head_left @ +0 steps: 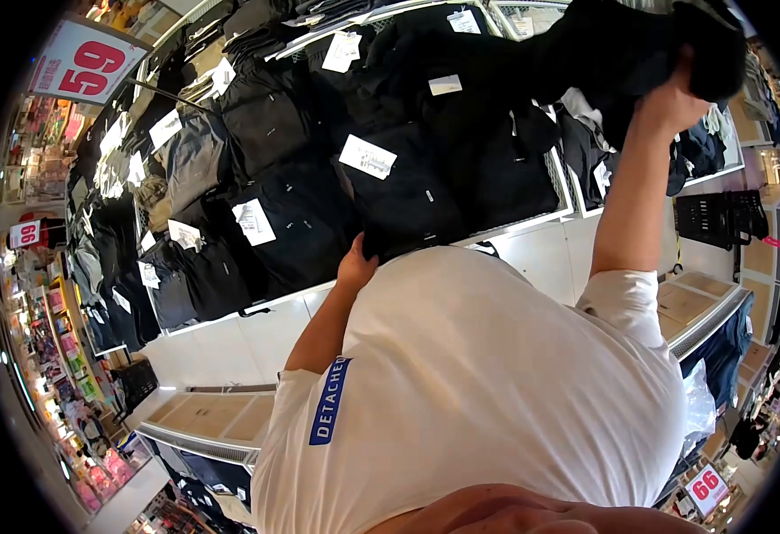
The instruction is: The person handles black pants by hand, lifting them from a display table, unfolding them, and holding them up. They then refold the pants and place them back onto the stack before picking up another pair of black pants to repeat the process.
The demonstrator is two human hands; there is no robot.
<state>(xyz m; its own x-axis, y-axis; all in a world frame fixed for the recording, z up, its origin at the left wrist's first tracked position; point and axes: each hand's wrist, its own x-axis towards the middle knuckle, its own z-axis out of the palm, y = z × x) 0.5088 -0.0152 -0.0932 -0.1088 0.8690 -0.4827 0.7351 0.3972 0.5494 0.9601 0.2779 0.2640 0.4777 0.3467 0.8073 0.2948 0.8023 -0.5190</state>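
My right hand is raised at the upper right, fingers closed round the bunched end of a long black garment that looks like trousers. Its dark cloth stretches left over the display and blends with the stacks there. At the near edge of the display, my left hand grips the edge of folded black trousers, its thumb on top; the other fingers are partly hidden. Close by lies another folded black pair with a white tag on it.
White-edged display trays hold rows of folded dark clothes, with a grey garment among them. A price sign reading 59 stands at the upper left. A black basket is at the right. Behind me are wooden-fronted display units.
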